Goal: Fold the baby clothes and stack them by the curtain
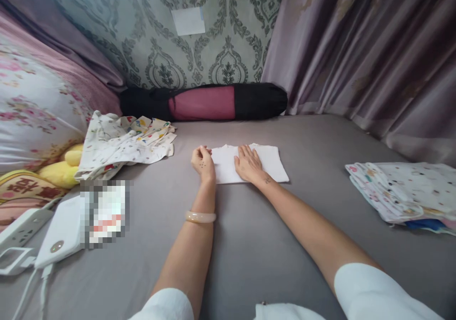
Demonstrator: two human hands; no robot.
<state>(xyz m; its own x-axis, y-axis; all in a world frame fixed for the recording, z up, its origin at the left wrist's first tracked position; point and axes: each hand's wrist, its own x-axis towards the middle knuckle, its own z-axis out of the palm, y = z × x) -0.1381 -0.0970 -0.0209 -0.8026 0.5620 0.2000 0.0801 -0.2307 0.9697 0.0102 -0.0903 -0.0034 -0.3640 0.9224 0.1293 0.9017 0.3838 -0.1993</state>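
Observation:
A folded white cloth, perhaps a garment (269, 160), lies flat on the grey bed sheet in front of me. My right hand (248, 164) rests palm down on its middle, fingers stretched out. At the cloth's left edge is my left hand (204, 163), with its fingers curled in; whether they pinch the cloth's edge is hidden. A pale bangle (200, 217) circles my left forearm.
A stack of folded printed cloths (402, 191) lies at right. To the left are a loose printed garment (131, 141), a yellow plush toy (60, 172), a white power bank (62, 234) with cables and a power strip (23, 227). Along the wall lies a black-and-maroon long bag (203, 102).

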